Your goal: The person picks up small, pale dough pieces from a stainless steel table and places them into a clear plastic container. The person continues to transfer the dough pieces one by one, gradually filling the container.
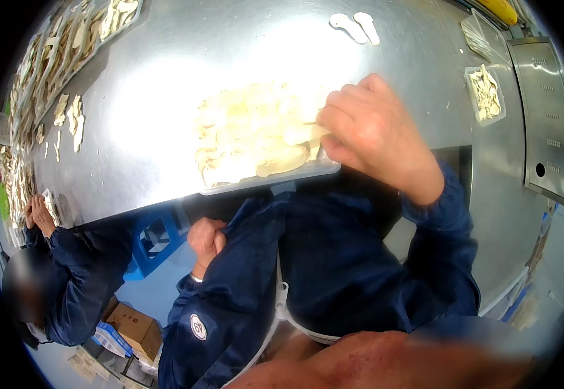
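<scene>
Before me on a steel table lies a clear plastic tray (272, 181) filled with rows of pale slices that look like mushroom, washed out by glare. My right hand (367, 129) is at the tray's right end, its fingers curled down at the slices; whether a slice is between them cannot be told. One larger slice (283, 160) lies along the near edge of the tray. My left hand (206, 240) is below the table edge, beside my jacket, with fingers curled in; its fingertips are partly hidden. Two stemmed slices (355, 28) lie on the table beyond the tray.
More trays of slices (68, 53) line the far left, with loose slices (76, 121) near them. A small tub of pieces (486, 95) stands at right, beside a steel vented box (544, 116). At left, a co-worker's hands (41, 214) are near a small tray; a blue stool (155, 240) stands below.
</scene>
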{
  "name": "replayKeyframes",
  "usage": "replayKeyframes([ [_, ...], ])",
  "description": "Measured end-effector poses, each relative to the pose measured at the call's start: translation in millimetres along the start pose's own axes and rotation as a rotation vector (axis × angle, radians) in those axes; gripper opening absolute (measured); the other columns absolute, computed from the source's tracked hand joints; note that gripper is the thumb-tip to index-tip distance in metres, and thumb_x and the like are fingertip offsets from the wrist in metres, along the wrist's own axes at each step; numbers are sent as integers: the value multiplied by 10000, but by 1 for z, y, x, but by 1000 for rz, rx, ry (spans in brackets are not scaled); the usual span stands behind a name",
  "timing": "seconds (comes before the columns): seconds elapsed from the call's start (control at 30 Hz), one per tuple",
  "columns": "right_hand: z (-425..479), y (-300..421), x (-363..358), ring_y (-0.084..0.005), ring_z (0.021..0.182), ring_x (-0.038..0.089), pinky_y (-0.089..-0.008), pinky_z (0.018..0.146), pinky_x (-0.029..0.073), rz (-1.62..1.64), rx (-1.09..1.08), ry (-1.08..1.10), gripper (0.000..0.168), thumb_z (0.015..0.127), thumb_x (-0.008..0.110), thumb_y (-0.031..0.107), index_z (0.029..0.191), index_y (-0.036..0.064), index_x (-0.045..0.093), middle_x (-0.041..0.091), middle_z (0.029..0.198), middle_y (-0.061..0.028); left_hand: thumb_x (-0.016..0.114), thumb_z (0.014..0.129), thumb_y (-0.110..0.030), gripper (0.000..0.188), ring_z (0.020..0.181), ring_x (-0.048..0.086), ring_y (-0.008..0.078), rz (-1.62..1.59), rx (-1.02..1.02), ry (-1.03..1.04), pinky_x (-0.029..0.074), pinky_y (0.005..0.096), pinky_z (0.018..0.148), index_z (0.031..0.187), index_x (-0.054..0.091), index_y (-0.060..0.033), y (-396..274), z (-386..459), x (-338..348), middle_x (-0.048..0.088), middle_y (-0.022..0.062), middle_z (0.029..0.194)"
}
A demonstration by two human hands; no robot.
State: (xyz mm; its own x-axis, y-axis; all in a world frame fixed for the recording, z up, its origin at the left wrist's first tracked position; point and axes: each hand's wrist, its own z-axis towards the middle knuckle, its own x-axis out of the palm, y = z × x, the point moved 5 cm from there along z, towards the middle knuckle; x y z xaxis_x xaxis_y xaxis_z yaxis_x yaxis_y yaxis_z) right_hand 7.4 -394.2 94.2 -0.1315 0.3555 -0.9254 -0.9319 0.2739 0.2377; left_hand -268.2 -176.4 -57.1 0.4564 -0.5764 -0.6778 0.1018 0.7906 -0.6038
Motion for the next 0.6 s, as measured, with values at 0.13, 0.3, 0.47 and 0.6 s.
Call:
replayKeyframes([
  [0.13,-1,-1,3,-204,775,594,-352,802,418,-15,2,-1,176,778,802,121,842,50,653,616,789,-65,578,677,-59,85,545,570,287,-4,0,19,438,375,512,710,602,15,0,0,0,583,151,644],
  [0.3,-2,-3,6,-205,771,590,-352,800,417,-18,7,7,186,777,808,131,850,56,654,617,790,-64,581,672,-56,82,541,571,282,-2,7,7,439,372,508,710,603,14,0,0,1,589,152,645],
  [0.47,-3,-5,3,-218,770,592,-358,796,419,54,15,-2,197,779,805,135,860,65,640,618,787,-64,583,676,-56,80,541,573,279,4,10,17,444,369,508,709,607,12,0,1,-1,592,153,644],
  [0.6,-12,-17,3,-232,743,606,-368,771,427,77,45,-61,195,792,795,131,851,78,617,623,766,-59,571,672,-18,75,583,588,295,0,-20,20,455,384,543,724,626,-18,-1,0,0,605,130,681],
])
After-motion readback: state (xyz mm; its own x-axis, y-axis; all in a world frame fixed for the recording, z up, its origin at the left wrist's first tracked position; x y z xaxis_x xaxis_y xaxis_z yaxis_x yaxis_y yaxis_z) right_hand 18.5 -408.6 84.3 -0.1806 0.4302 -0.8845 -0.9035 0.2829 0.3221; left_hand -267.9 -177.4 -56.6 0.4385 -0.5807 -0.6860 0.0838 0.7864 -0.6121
